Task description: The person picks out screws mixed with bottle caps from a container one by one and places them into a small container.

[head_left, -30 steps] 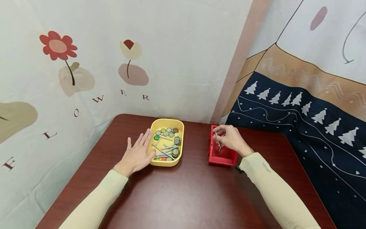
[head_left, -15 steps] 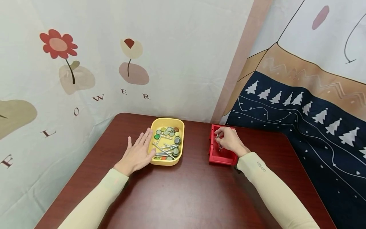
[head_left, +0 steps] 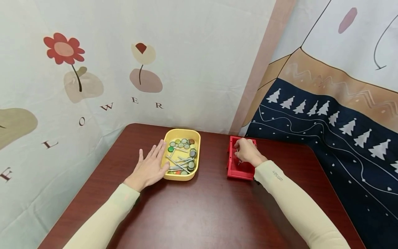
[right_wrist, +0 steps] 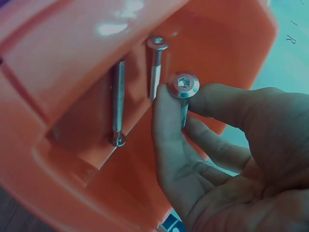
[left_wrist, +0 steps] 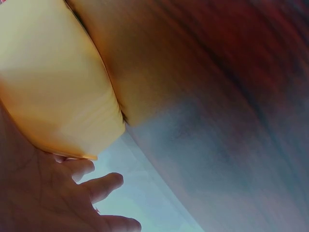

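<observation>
In the right wrist view, my right hand (right_wrist: 212,140) pinches a bolt (right_wrist: 184,87) between thumb and fingers, its hex-socket head toward the camera. That hand is inside a red bin (head_left: 240,175), where two more bolts lie: one bolt (right_wrist: 118,104) with its head low, another bolt (right_wrist: 156,67) with its head high. In the head view, my left hand (head_left: 148,169) lies with fingers straight against the left side of a yellow tray (head_left: 178,177). Loose bolts (head_left: 181,162) and several bottle caps (head_left: 184,141) fill the tray.
Both containers stand on a dark red-brown table (head_left: 186,214), apart from each other. A printed cloth (head_left: 199,69) with flowers and letters hangs behind the table, and a dark blue tree-patterned cloth (head_left: 292,124) hangs at the right.
My right forearm has swung a little left and the right hand has turned slightly over the red bin. My left hand stays at the yellow tray.
</observation>
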Motion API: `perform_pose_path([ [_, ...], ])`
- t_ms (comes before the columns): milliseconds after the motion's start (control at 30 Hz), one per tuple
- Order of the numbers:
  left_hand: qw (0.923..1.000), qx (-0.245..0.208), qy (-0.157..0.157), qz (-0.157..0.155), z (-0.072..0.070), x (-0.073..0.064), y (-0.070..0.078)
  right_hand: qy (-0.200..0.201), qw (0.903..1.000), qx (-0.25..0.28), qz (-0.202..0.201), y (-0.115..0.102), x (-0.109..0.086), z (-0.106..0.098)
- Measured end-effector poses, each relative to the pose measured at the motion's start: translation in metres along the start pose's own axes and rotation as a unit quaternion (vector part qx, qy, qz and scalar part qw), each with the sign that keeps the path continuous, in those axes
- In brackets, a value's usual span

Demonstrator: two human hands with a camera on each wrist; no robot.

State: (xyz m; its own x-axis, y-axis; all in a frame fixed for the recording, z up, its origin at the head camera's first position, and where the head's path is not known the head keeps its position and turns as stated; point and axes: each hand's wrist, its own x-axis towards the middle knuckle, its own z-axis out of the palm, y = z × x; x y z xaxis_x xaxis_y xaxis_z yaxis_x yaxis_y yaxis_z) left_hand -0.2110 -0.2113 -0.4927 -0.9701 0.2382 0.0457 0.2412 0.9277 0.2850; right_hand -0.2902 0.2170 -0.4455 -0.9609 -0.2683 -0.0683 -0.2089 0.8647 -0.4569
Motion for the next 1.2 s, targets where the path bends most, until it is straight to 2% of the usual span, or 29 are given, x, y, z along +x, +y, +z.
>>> perform_pose_path([
  [133, 1.0000, -0.001, 0.000, 0.000, 0.000, 0.000, 0.000, -0.001, 0.9999, -0.017, 0.003, 0.000, 0.003, 0.000],
  [400, 1.0000, -0.004, 0.004, 0.000, 0.002, -0.001, -0.001, -0.005, 0.9999, -0.007, 0.010, 0.000, 0.002, -0.001],
  [733, 1.0000, -0.004, 0.003, 0.002, 0.002, -0.001, 0.000, 0.033, 0.9993, -0.008, 0.014, -0.007, -0.008, -0.003],
  [900, 1.0000, -0.005, 0.005, 0.001, 0.001, -0.001, 0.000, 0.075, 0.9967, -0.028, 0.012, -0.017, -0.016, 0.000],
  [1033, 1.0000, -0.006, 0.006, 0.002, 0.001, -0.001, -0.001, 0.112, 0.9923, -0.051, -0.010, -0.026, -0.022, 0.002],
  [1200, 1.0000, -0.003, 0.008, 0.001, 0.002, -0.002, -0.001, 0.143, 0.9854, -0.058, -0.073, -0.035, -0.026, 0.009],
])
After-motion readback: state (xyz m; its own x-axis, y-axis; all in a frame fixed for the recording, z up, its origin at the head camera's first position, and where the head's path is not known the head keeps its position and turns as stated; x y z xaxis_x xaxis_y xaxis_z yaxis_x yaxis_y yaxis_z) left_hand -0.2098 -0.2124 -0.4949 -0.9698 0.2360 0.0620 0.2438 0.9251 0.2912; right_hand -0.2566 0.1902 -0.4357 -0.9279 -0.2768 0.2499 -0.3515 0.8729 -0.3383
